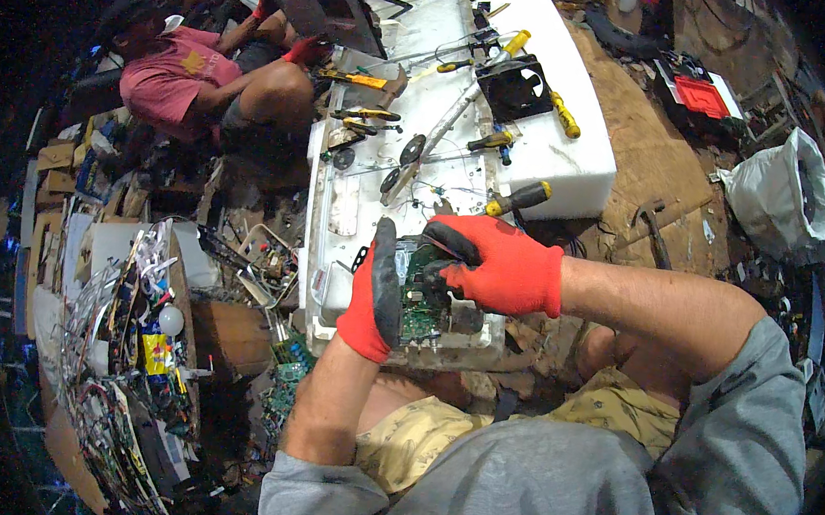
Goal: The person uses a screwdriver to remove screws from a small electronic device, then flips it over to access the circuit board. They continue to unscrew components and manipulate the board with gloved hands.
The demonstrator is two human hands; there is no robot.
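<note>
A green circuit board point(418, 319) is held over the near end of the white worktop, directly in front of me. My left hand point(379, 293), in a red glove with a black palm, holds the board along its left side, fingers stretched straight along the edge. In a matching glove, my right hand point(502, 265) is bent over the board's right part, its thumb and fingers closing together near the surface. Whatever lies between those fingertips is hidden. Just beyond the right hand lies a screwdriver point(520, 199) with a yellow and black handle.
Pliers point(368, 115), a black square fan point(515, 88) and another yellow-handled tool point(565, 116) lie farther up the worktop point(583, 169). Across on the left, a person point(183, 78) handles a dark panel point(326, 9). A hammer point(656, 233) and white sack point(783, 195) are at right; scrap wires point(110, 333) at left.
</note>
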